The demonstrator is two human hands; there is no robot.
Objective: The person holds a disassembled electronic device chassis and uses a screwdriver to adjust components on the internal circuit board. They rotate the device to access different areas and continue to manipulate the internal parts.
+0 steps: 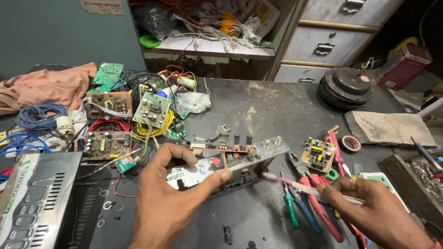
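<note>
The left hand holds up a long shiny silver metal panel with a thin brown circuit strip fixed along its top edge. The thumb presses on the front of the panel near its middle, and the fingers curl around the left end of it. The panel sticks out to the right past the hand and tilts up a little at that end, just over the dark worktable.

The right hand pinches a thin pink and white stick-shaped tool. The fingers are closed around its back end. The tip of the tool points left and sits just beside the lower right part of the panel, so close that I cannot tell if it touches.

Under the right hand lie red-handled pliers and a small green-handled screwdriver. Near them sits a small yellow circuit board and a roll of tape.

To the left of the left hand lies a pile of green and brown circuit boards with red, yellow and blue wires tangled around them. A silver metal box cover with slots sits in the near left corner. A round black motor and a flat grey stone slab rest at the far right of the table.
</note>
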